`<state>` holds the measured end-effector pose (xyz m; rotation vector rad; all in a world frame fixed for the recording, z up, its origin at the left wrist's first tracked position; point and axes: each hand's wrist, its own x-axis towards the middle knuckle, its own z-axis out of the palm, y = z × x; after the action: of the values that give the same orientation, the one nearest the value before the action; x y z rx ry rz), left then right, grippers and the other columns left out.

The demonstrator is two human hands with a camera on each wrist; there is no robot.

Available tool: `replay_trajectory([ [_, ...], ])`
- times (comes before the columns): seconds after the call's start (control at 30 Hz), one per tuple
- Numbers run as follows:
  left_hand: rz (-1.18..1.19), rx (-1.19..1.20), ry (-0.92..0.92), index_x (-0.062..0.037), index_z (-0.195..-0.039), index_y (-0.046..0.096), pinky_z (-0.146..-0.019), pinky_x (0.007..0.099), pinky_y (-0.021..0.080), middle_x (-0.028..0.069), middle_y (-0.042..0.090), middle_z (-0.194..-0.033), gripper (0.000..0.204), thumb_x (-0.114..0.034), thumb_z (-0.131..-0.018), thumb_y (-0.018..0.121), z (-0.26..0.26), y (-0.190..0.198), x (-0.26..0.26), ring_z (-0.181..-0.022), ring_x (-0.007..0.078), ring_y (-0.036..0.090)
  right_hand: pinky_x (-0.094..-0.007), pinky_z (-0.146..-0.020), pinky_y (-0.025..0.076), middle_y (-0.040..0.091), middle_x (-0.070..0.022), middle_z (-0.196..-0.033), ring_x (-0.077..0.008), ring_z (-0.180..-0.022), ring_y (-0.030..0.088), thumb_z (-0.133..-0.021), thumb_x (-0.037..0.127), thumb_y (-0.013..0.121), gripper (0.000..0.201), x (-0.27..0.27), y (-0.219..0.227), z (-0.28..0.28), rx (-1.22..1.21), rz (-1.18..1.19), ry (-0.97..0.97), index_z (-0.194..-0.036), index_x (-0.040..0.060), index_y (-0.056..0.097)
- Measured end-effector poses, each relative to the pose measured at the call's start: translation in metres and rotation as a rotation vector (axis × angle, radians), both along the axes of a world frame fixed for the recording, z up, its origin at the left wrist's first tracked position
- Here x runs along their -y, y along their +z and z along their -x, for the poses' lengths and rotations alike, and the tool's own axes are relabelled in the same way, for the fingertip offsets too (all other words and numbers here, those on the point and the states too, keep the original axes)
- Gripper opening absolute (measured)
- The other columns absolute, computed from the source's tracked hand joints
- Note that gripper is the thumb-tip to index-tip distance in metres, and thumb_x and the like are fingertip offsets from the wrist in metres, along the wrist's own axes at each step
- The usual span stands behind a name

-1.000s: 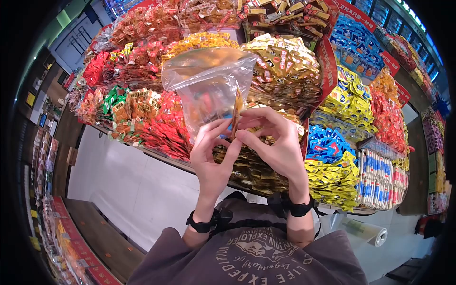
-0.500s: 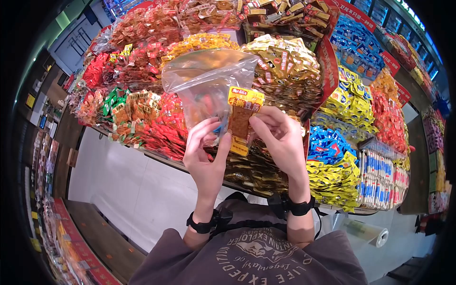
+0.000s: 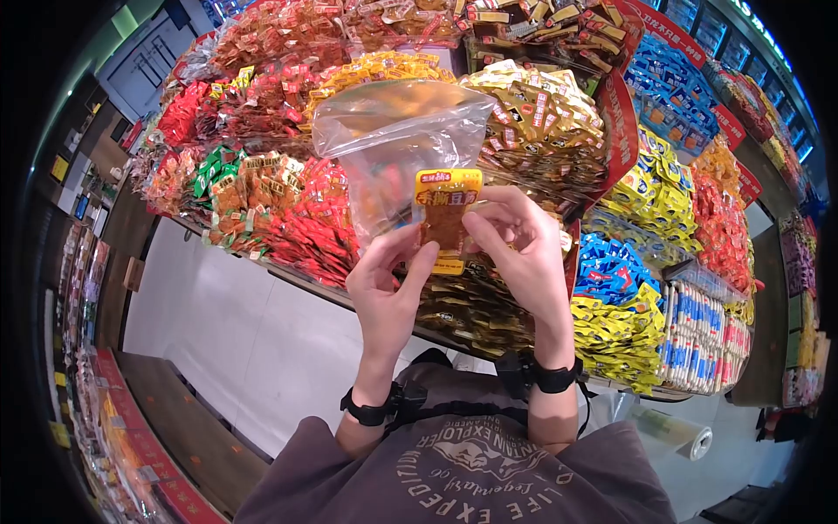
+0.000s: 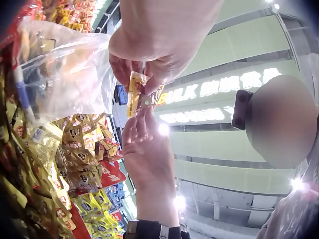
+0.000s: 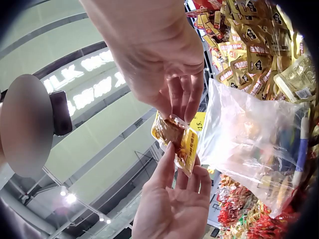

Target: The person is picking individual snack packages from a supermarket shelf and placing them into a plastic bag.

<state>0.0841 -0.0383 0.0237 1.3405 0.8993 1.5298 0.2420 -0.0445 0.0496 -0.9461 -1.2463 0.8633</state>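
A small yellow packet with a brown middle (image 3: 447,218) is held upright between the two hands, its printed front towards the head camera. The left hand (image 3: 388,279) pinches its lower left part between thumb and fingers. At its right edge, the right hand (image 3: 522,249) pinches it with thumb and fingertips. Both wrist views show the packet (image 4: 135,92) (image 5: 174,135) between the fingertips of the two hands. Just behind it is a clear plastic bag (image 3: 397,131) with its wide mouth at the top; coloured items show through it in the right wrist view.
Heaped snack packets fill the sloping display: red ones (image 3: 305,240) to the left, gold ones (image 3: 541,122) behind, blue ones (image 3: 611,266) and yellow ones (image 3: 611,332) to the right. A clear plastic roll (image 3: 672,428) lies low at the right. Shelves (image 3: 78,306) line the left.
The packet, first edge-on, turned its front to the head camera; in the last half second the left hand came in to pinch its lower part. The display and bag shifted slightly right in the head view.
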Motion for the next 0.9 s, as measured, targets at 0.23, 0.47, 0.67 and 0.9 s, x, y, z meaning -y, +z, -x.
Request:
replay_trajectory([
  [0.23, -0.011, 0.012, -0.014, 0.0060, -0.112, 0.061, -0.077, 0.0225, 0.046, 0.0065, 0.065, -0.096, 0.030, -0.001, -0.083, 0.070, 0.003, 0.007, 0.002, -0.083, 0.0079, 0.058, -0.0208, -0.059, 0.047, 0.069, -0.0057, -0.080, -0.0059, -0.067, 0.060, -0.088, 0.006, 0.065, 0.029, -0.003, 0.003, 0.004, -0.021, -0.007, 0.041, -0.115, 0.0016, 0.056],
  [0.47, -0.005, 0.021, -0.056, 0.0055, -0.114, 0.060, -0.076, 0.0225, 0.046, 0.0062, 0.065, -0.095, 0.032, 0.000, -0.083, 0.069, -0.001, 0.007, 0.005, -0.082, 0.0078, 0.058, -0.0207, -0.060, 0.047, 0.066, -0.0046, -0.078, -0.0052, -0.068, 0.058, -0.089, 0.003, 0.063, 0.039, 0.003, 0.010, 0.001, -0.137, 0.092, 0.094, -0.126, 0.0028, 0.049],
  [0.67, -0.001, 0.019, -0.050, 0.0057, -0.113, 0.060, -0.076, 0.0223, 0.046, 0.0063, 0.065, -0.095, 0.031, 0.000, -0.083, 0.069, -0.003, 0.010, 0.007, -0.082, 0.0080, 0.058, -0.0204, -0.061, 0.047, 0.066, -0.0040, -0.078, -0.0049, -0.068, 0.058, -0.090, 0.003, 0.063, 0.041, 0.006, 0.011, 0.000, -0.148, 0.109, 0.090, -0.127, 0.0023, 0.048],
  [0.9, -0.029, -0.012, -0.061, 0.0059, -0.113, 0.060, -0.078, 0.0223, 0.046, 0.0060, 0.065, -0.096, 0.031, 0.000, -0.084, 0.068, -0.007, 0.008, 0.005, -0.085, 0.0078, 0.058, -0.0202, -0.059, 0.047, 0.066, -0.0038, -0.077, -0.0042, -0.065, 0.057, -0.089, 0.005, 0.064, 0.039, 0.009, 0.010, -0.005, -0.124, 0.071, 0.045, -0.125, 0.0018, 0.049],
])
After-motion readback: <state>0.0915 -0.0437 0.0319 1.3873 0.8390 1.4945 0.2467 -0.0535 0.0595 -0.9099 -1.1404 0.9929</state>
